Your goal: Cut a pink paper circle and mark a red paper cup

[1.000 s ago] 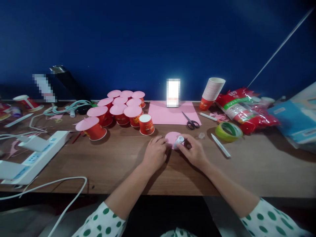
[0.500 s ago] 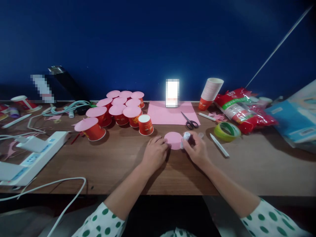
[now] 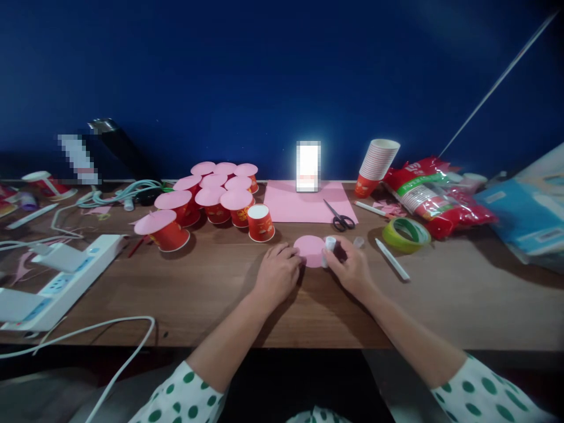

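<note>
A pink paper circle (image 3: 309, 251) lies flat on the wooden table. My left hand (image 3: 278, 271) is closed at its left edge, fingertips pinning the paper. In my right hand (image 3: 351, 267) is a white glue stick (image 3: 330, 242), gripped nearly upright at the circle's right edge. Fingers hide part of the stick. Just past that hand lies a small translucent cap (image 3: 358, 242). A red paper cup (image 3: 261, 224) stands upside down, its white base bare, beyond my left hand. Beside it are several upside-down red cups topped with pink paper circles (image 3: 210, 195).
Black scissors (image 3: 342, 222) lie partly on a pink sheet (image 3: 286, 202). To the right are a white pen (image 3: 392, 259), a yellow-green tape roll (image 3: 405, 235), stacked cups (image 3: 379, 161) and a red packet (image 3: 425, 194). A power strip (image 3: 83, 276) and cables lie left.
The glue stick has shifted slightly left and stands more upright at the paper's right edge. My left hand stays almost still on the circle.
</note>
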{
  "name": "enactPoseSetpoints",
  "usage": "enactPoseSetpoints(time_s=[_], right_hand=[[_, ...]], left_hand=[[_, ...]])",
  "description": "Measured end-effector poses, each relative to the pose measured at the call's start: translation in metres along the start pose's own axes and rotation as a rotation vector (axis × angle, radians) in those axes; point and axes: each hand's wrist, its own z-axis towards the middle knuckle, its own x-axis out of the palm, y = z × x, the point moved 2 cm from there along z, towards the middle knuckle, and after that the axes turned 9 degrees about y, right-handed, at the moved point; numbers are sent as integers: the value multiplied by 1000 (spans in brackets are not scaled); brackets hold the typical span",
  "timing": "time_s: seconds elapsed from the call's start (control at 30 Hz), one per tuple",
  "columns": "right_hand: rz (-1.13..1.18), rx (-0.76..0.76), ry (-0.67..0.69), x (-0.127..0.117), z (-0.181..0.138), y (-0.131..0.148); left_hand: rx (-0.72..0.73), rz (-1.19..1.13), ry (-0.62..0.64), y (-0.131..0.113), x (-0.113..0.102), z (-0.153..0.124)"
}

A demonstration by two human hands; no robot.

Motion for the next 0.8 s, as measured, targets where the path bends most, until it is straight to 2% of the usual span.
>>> enactPoseSetpoints(time_s=[0.13, 0.3, 0.5, 0.7, 0.8], right_hand=[[63, -27, 15, 4, 1, 0], [-25, -73, 101, 8, 3, 6], [16, -33, 27, 1, 1, 4], [26, -106, 124, 9, 2, 5], [-27, -87, 102, 8, 2, 5]], left_hand=[[5, 7, 2, 0, 1, 0], [8, 28, 6, 0, 0, 0], [7, 19, 3, 1, 1, 0], [2, 19, 21, 2, 1, -1], [8, 28, 13, 1, 1, -1]])
